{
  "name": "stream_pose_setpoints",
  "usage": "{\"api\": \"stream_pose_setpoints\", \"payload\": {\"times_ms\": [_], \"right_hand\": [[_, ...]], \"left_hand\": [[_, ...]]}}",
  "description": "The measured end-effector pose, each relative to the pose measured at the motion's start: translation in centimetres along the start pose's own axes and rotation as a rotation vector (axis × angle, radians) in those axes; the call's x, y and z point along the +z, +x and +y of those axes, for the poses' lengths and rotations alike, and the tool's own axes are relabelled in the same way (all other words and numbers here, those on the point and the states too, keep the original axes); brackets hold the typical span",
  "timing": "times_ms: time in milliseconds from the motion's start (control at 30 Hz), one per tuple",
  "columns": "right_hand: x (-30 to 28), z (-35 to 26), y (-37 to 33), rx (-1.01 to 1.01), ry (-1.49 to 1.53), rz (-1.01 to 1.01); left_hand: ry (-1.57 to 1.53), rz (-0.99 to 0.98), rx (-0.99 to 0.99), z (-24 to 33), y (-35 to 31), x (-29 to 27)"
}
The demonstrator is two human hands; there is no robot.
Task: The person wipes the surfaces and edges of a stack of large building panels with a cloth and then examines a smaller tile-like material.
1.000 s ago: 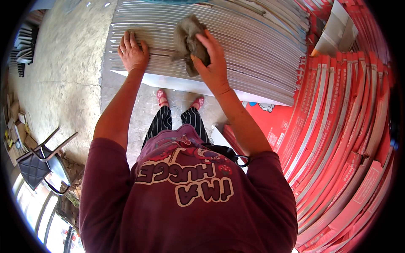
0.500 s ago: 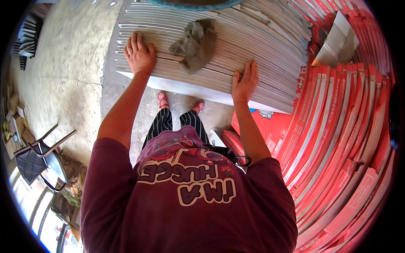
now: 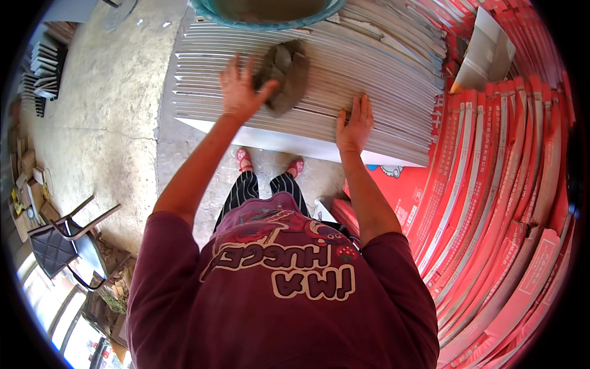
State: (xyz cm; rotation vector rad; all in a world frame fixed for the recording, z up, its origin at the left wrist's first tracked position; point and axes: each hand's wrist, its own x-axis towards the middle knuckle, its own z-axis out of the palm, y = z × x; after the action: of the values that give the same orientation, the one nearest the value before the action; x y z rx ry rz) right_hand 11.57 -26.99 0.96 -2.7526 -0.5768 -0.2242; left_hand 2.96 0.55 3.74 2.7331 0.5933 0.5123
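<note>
A long row of thin grey tiles or panels point(image 3: 381, 80) stands on edge in front of me, their narrow edges facing up. On it lies a crumpled, wet-looking grey rag point(image 3: 286, 77). My left hand point(image 3: 241, 92) is at the rag's left side, fingers spread and slightly blurred. Its thumb overlaps the rag's edge; whether it touches I cannot tell. My right hand point(image 3: 354, 128) rests on the panel edges nearer me, fingers stretched out, holding nothing. Beyond the rag, a blue basin point(image 3: 270, 24) with murky brown water sits at the far edge of the view.
Red cartons point(image 3: 455, 184) stand packed in rows along my right. A grey-white flat piece point(image 3: 485, 52) leans among them. To my left is concrete floor point(image 3: 117, 117), with a dark padded chair point(image 3: 55, 249) lower down and dark upright pieces point(image 3: 43, 67) farther off.
My left hand has left the panel edges at the left and moved right to the rag. My right hand stays almost where it was. More of the basin shows now.
</note>
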Motion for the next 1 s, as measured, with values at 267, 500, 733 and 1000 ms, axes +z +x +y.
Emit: {"api": "stream_pose_setpoints", "payload": {"times_ms": [267,500,733,1000], "right_hand": [[-0.2,-0.4,0.2,0.014,0.015,-0.010],[-0.3,-0.6,0.1,-0.030,0.019,0.046],[-0.2,-0.5,0.2,-0.046,0.041,0.058],[-0.2,-0.8,0.2,-0.071,0.046,0.097]], "left_hand": [[-0.109,-0.062,0.094,6.6,0.9,4.7],[-0.042,0.055,0.186,-0.6,3.1,2.7],[0.134,0.097,-0.055,-10.8,8.5,-0.1],[0.208,0.078,-0.282,-17.6,9.0,-1.5]]}}
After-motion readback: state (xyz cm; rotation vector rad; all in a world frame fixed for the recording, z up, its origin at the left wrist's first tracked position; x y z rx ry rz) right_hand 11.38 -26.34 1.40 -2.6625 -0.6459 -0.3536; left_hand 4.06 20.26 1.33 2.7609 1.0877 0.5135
